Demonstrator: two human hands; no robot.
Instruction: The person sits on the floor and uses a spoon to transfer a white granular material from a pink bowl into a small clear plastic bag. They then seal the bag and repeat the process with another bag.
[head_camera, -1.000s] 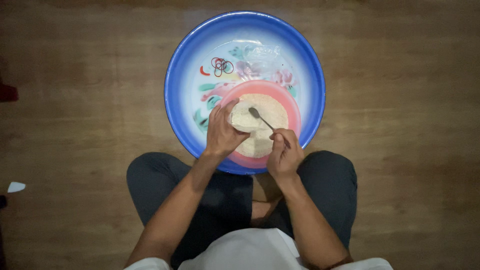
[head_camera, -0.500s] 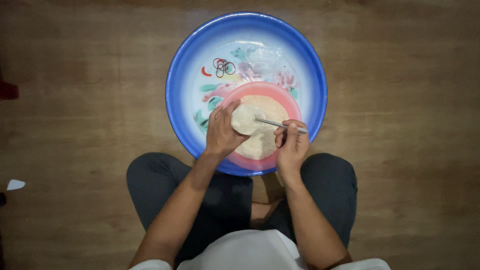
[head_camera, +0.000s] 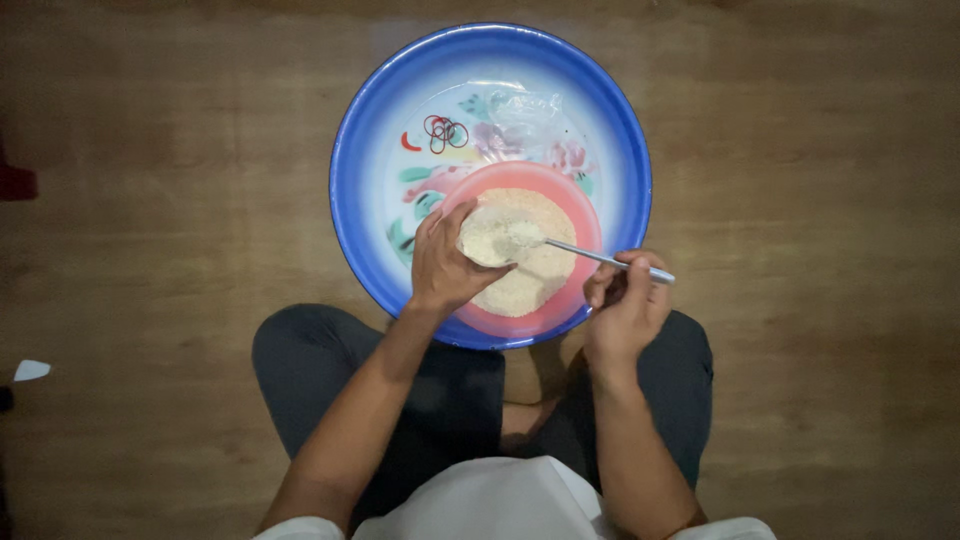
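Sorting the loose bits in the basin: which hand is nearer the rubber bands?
Left. The left hand sits just below the rubber bands; the right hand is off beyond the basin's rim.

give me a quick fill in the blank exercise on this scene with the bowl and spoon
1. The right hand holds a metal ____ by its handle.
2. The pink bowl of pale grains sits inside a large ____ basin.
3. The left hand holds a small clear ____ filled with grains.
4. Loose rubber bands lie in the basin, ____ the pink bowl.

Missing words: spoon; blue; bag; outside
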